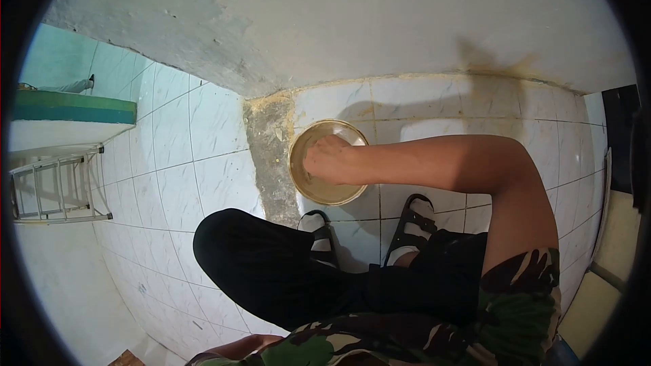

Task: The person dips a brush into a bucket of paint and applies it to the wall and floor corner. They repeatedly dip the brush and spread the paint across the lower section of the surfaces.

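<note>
My right hand (pixel 332 160) is down inside a round, yellowish bowl (pixel 296 179) on the floor. Its back faces up and the fingers curl under, so whatever they hold is hidden. Some pale stuff seems to lie in the bowl, but I cannot make out what it is. Only a bit of my left forearm (pixel 239 347) shows at the bottom edge; the left hand itself is out of view.
White floor tiles (pixel 220 183) surround a bare cement strip (pixel 270 152) beside the bowl. A grey wall (pixel 380 20) rises just beyond. My sandalled feet (pixel 410 227) are close to the bowl. A metal ladder (pixel 57 183) lies at the left, near a green-edged ledge (pixel 74 108).
</note>
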Motion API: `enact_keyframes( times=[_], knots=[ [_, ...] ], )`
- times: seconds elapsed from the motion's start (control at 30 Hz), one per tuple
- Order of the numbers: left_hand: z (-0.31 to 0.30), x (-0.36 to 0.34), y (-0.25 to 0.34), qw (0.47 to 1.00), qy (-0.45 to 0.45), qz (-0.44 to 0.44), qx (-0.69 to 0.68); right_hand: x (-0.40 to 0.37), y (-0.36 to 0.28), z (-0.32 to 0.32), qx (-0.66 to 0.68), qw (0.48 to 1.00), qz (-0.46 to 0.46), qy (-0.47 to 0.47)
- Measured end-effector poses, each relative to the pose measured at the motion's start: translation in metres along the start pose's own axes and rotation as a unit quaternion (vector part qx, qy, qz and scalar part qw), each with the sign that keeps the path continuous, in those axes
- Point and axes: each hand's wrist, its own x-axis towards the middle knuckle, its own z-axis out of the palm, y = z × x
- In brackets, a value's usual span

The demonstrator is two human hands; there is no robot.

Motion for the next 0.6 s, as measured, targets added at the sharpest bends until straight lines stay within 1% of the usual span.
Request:
enact_keyframes(
  times=[0.17,0.27,0.33,0.43,0.57,0.6],
  knots=[
    [-0.003,-0.008,-0.002,1.000,-0.006,0.004,-0.006,0.001,0.000,0.000,-0.006,1.000,0.006,0.006],
    [-0.008,-0.019,-0.001,1.000,-0.011,0.002,-0.006,0.002,0.001,0.005,-0.034,0.999,0.000,0.009],
    [-0.008,-0.020,0.000,1.000,-0.014,0.004,-0.008,0.001,0.003,0.005,-0.033,0.999,0.017,-0.017],
    [-0.006,-0.019,0.004,1.000,-0.018,0.010,-0.012,0.001,0.007,0.014,-0.026,0.999,0.011,-0.033],
    [-0.001,-0.025,0.001,0.999,-0.022,0.015,-0.023,0.002,0.006,0.020,-0.042,0.999,0.010,-0.031],
    [-0.001,-0.027,0.001,0.999,-0.023,0.016,-0.025,0.002,0.007,0.020,-0.039,0.998,0.010,-0.045]
  ],
)
